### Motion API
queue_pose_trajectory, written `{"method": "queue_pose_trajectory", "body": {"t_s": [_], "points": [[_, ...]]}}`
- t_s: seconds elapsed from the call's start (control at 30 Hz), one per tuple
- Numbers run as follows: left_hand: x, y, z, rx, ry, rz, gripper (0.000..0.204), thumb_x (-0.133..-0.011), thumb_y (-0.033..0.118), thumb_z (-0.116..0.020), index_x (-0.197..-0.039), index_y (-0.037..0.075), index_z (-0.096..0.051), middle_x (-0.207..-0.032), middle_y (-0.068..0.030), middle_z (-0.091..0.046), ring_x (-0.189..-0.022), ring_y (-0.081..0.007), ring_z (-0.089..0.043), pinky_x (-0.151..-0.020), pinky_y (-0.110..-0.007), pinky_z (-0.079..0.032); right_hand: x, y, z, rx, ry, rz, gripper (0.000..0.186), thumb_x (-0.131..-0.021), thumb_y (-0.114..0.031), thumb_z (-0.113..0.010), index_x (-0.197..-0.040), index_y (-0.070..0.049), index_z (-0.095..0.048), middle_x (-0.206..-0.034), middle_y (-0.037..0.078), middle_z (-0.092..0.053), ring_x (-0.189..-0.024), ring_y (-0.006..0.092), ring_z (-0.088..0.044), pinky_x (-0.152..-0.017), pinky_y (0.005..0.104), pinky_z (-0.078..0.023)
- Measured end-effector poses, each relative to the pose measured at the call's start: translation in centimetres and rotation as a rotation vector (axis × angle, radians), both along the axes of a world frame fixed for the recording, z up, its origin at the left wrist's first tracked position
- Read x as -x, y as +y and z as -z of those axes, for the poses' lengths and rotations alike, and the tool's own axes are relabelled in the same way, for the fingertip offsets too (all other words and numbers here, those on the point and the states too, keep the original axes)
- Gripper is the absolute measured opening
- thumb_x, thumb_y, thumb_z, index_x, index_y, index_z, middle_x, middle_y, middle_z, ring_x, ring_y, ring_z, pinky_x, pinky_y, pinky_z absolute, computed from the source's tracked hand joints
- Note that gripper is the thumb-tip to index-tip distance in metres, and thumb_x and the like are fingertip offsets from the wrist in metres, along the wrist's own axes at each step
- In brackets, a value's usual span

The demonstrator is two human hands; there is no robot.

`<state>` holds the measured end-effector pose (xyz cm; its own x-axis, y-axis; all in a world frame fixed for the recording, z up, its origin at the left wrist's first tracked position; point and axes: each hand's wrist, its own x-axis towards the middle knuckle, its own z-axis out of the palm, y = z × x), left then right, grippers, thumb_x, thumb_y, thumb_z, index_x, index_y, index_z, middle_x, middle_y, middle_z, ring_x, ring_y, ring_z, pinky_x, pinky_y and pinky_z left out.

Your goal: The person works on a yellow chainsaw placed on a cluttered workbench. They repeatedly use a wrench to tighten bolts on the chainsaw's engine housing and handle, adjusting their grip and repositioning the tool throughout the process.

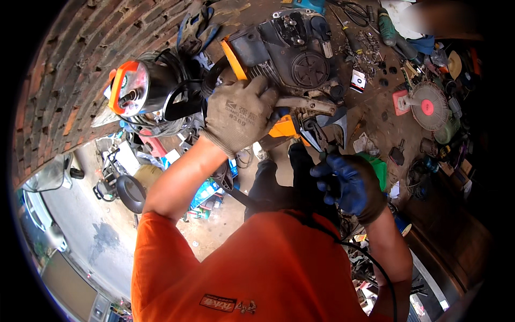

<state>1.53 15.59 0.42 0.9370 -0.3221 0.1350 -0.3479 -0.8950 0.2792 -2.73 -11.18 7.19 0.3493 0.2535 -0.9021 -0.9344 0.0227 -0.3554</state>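
Note:
My left hand, in a grey-brown work glove, is closed with its knuckles up over the near side of a grimy small-engine machine. What its fingers grip is hidden beneath the glove. From beside that hand a worn, pale bar-shaped part extends to the right. Below the bar lie an orange part and a dark metal piece. My right hand, its glove blue on the palm, is held nearer my body, palm up. Its fingers are loosely curled and apart, with nothing visible in them.
At the left stands a shiny metal canister with an orange handle, beside a brick wall. A small fan, a small white box and scattered screws lie to the right. A black cable hangs over my right side.

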Motion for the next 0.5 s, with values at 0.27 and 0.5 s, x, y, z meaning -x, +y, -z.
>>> {"method": "queue_pose_trajectory", "body": {"t_s": [0.27, 0.5], "points": [[0.3, 0.4, 0.3, 0.049, 0.016, 0.013, 0.035, -0.076, 0.038, -0.077, -0.101, 0.014, -0.074, -0.099, -0.0025, -0.062, -0.078, -0.0248, -0.068, -0.063, -0.039, -0.052, -3.6, 1.2, -1.3, 0.222, -0.012, -0.335, 0.034, -0.096, -0.031, -0.061, -0.103, 0.002, -0.065, -0.087, 0.014, -0.070, -0.067, 0.0178, -0.063, -0.047, 0.0299, -0.048], [-0.4, 0.0, -0.1, 0.025, 0.065, 0.005, 0.036, -0.076, 0.038, -0.078, -0.106, 0.017, -0.075, -0.103, -0.0021, -0.065, -0.080, -0.0243, -0.069, -0.066, -0.038, -0.054, 0.5, 2.6, 0.1, 0.121, -0.076, -0.034, 0.041, -0.099, -0.038, -0.058, -0.106, 0.000, -0.068, -0.084, 0.010, -0.068, -0.070, 0.0177, -0.063, -0.057, 0.0319, -0.050]]}}
